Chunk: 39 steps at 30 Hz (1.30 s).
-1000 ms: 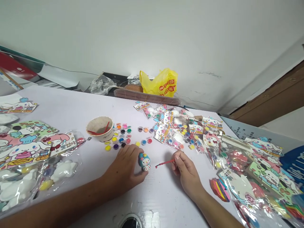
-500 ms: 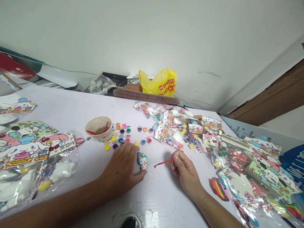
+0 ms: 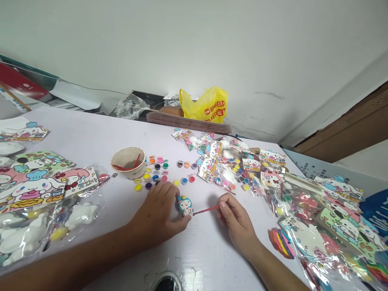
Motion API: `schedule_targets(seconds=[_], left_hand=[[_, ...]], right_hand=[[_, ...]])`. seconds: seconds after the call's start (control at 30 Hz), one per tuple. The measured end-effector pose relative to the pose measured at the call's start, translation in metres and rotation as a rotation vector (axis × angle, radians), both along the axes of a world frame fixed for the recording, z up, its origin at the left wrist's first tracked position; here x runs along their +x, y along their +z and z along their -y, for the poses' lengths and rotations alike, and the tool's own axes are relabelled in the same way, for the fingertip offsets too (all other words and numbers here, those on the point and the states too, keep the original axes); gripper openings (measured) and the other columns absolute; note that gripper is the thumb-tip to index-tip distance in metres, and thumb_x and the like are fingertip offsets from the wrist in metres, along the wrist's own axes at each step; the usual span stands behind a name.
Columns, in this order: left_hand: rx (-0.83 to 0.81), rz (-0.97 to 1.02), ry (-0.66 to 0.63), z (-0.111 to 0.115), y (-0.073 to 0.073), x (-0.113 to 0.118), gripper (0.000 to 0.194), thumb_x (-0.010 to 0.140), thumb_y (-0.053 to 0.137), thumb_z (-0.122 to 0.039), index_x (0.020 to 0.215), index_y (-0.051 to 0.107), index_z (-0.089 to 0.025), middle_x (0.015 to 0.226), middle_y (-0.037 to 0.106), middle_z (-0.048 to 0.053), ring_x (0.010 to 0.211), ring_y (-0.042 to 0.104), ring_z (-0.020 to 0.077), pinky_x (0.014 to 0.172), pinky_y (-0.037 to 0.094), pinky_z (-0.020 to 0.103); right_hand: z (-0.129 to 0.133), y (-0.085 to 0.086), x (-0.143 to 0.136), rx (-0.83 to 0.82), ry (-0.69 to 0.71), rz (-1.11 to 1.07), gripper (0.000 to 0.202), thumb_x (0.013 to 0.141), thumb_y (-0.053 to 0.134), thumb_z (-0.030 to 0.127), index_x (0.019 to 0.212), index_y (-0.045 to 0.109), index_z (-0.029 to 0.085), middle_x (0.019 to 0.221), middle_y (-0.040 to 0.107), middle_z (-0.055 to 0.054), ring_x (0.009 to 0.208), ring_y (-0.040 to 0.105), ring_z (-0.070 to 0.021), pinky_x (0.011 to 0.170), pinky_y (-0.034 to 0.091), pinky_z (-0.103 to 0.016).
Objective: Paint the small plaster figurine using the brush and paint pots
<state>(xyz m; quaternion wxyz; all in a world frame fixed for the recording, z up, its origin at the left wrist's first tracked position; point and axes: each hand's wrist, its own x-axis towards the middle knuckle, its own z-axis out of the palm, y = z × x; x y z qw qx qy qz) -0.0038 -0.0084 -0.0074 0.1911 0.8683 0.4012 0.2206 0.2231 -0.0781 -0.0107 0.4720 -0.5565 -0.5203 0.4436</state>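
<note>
A small blue and white figurine (image 3: 184,205) stands on the white table, held by my left hand (image 3: 162,212), its thumb at the base and its fingers behind. My right hand (image 3: 232,212) pinches a thin red paintbrush (image 3: 209,209) that points left. The brush tip is at the lower right side of the figurine, touching or very close to it. Just beyond my left hand are small paint pots (image 3: 155,178) in several colours. A paper cup (image 3: 128,163) with murky liquid and red sticks inside stands to their left.
Packets with white figures and cartoon cards lie at the left (image 3: 30,190) and right (image 3: 315,238) of the table (image 3: 121,258). A rainbow-striped piece (image 3: 281,243) is right of my right hand. A yellow bag (image 3: 206,106) sits at the back by the wall.
The brush tip has come up to the figurine from a small gap to its right. The figurine is turned slightly in my left hand. The whole view has shifted a little.
</note>
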Motion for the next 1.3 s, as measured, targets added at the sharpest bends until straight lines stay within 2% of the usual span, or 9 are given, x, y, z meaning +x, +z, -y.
schedule_targets(seconds=[0.23, 0.8, 1.03, 1.13, 1.3], left_hand=[[-0.175, 0.111, 0.040, -0.003, 0.007, -0.001, 0.026, 0.083, 0.059, -0.045, 0.090, 0.051, -0.021, 0.093, 0.057, 0.005, 0.089, 0.051, 0.0258, 0.080, 0.046, 0.044], [-0.182, 0.049, 0.023, -0.003, 0.008, 0.000, 0.033, 0.081, 0.061, -0.052, 0.083, 0.052, -0.021, 0.087, 0.058, 0.003, 0.085, 0.052, 0.0258, 0.080, 0.043, 0.043], [-0.178, 0.036, 0.018, -0.003, 0.008, 0.000, 0.031, 0.080, 0.063, -0.048, 0.085, 0.050, -0.021, 0.088, 0.057, 0.004, 0.085, 0.052, 0.0264, 0.079, 0.043, 0.044], [-0.137, 0.045, 0.020, -0.002, 0.002, -0.001, 0.032, 0.078, 0.066, -0.045, 0.091, 0.050, -0.020, 0.092, 0.055, 0.006, 0.087, 0.052, 0.0268, 0.078, 0.045, 0.044], [0.084, 0.156, -0.024, 0.001, -0.017, -0.004, 0.049, 0.077, 0.066, -0.028, 0.118, 0.041, -0.020, 0.110, 0.051, 0.009, 0.101, 0.050, 0.0281, 0.087, 0.045, 0.045]], right_hand=[[0.000, 0.002, -0.002, 0.035, -0.077, -0.073, 0.037, 0.097, 0.050, 0.054, 0.078, 0.050, 0.022, 0.064, 0.047, 0.003, 0.053, 0.039, -0.0124, 0.050, 0.033, -0.026], [-0.001, 0.000, -0.003, 0.004, -0.046, -0.038, 0.034, 0.098, 0.049, 0.052, 0.080, 0.049, 0.022, 0.066, 0.047, 0.004, 0.053, 0.039, -0.0118, 0.049, 0.033, -0.024], [-0.001, 0.002, -0.003, -0.013, -0.044, -0.060, 0.036, 0.096, 0.050, 0.054, 0.079, 0.050, 0.022, 0.065, 0.046, 0.004, 0.053, 0.038, -0.0116, 0.049, 0.032, -0.024], [-0.001, 0.001, -0.002, -0.017, -0.059, -0.062, 0.038, 0.096, 0.051, 0.056, 0.078, 0.049, 0.022, 0.064, 0.045, 0.004, 0.053, 0.037, -0.0113, 0.049, 0.031, -0.024], [-0.002, 0.001, 0.000, -0.021, -0.085, -0.065, 0.041, 0.094, 0.051, 0.059, 0.078, 0.048, 0.022, 0.062, 0.045, 0.005, 0.053, 0.037, -0.0111, 0.050, 0.031, -0.024]])
